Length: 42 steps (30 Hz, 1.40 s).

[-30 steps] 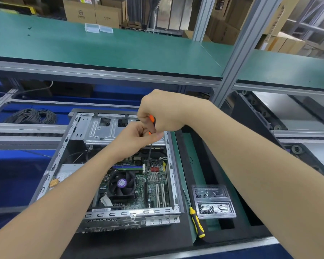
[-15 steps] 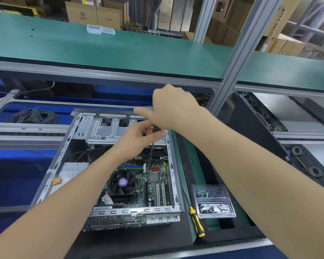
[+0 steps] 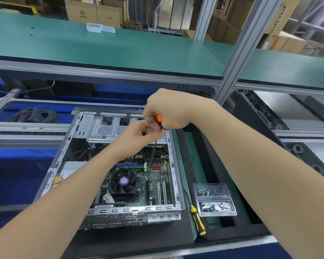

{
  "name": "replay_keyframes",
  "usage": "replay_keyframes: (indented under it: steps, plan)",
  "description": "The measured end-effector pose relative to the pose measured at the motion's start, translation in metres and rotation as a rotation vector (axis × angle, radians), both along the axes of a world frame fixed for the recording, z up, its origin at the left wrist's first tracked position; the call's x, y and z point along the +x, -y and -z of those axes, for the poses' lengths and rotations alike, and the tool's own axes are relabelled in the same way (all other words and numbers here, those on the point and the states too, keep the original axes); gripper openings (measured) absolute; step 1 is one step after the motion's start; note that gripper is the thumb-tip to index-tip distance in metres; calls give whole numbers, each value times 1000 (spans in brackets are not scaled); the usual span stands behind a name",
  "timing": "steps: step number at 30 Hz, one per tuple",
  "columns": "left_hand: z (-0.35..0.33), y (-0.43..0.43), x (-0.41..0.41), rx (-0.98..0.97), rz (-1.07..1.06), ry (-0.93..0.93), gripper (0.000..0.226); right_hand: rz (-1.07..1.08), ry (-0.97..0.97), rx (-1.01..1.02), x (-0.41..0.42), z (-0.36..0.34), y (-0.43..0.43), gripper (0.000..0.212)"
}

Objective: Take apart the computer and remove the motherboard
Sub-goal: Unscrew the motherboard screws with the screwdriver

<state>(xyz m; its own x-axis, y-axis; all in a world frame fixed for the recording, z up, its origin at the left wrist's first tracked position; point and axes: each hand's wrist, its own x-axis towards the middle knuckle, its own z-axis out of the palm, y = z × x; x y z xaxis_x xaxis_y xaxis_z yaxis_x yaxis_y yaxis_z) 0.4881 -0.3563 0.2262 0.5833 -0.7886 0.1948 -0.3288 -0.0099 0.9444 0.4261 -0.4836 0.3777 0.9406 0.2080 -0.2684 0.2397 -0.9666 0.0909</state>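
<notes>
An open computer case [image 3: 67, 146] lies on a black mat, its green motherboard [image 3: 153, 186] with a black CPU fan [image 3: 124, 181] exposed. An orange-and-black screwdriver [image 3: 159, 119] stands upright over the board, its thin shaft reaching down near the red connectors. My right hand [image 3: 168, 111] grips the handle from above. Just below it, my left hand [image 3: 140, 136] pinches the lower part of the handle. The screwdriver's tip is too small to make out.
A yellow-and-black screwdriver [image 3: 197, 219] lies to the right of the case. Beside it sits a clear plastic tray [image 3: 214, 200] with several screws. A silver drive cage [image 3: 103, 128] fills the case's far end. A green shelf [image 3: 101, 43] overhangs behind, and a cable coil [image 3: 34, 114] lies far left.
My right hand has turned on the handle, so the orange part shows again after being hidden half a second ago. Both hands stay over the same spot on the board.
</notes>
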Motion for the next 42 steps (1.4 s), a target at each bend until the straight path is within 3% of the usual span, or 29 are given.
replay_keyframes:
  steps: [5, 8, 11, 14, 17, 20, 23, 26, 29, 31, 37, 42]
  plan:
    - [8, 6, 5, -2, -19, -13, 44, 57, -21, 9, 0, -1, 2, 31]
    - [7, 7, 4, -22, -2, 0, 24, 115, 40, 22, -3, 0, 3, 6]
    - [4, 9, 2, -65, 0, -8, 13, 407, 301, 12, -1, 10, 1, 52]
    - [6, 14, 0, -67, -17, -35, 11, 585, 333, 27, 2, 18, -8, 60]
    - [11, 15, 1, -65, -41, -46, 18, 515, 267, 165, 6, 20, -6, 43]
    - [15, 10, 5, -42, -47, -21, 30, 313, 253, 183, 3, 19, -1, 19]
    - [23, 2, 7, 55, -49, 38, 25, 219, 231, 318, -3, 18, 6, 25]
    - [36, -7, 8, 174, -63, 107, 23, 273, 252, 583, -7, 29, 9, 33]
    - [49, -15, 8, 256, -56, 147, 26, 340, 223, 855, -10, 57, 7, 16]
    - [57, -17, 8, 292, -48, 159, 25, 373, 204, 857, -12, 81, 6, 7]
    - [78, -21, 9, 455, -108, 306, 10, 394, 310, 816, -15, 125, 7, 19]
    - [90, -25, 10, 556, -147, 392, 19, 391, 355, 814, -16, 124, 13, 18]
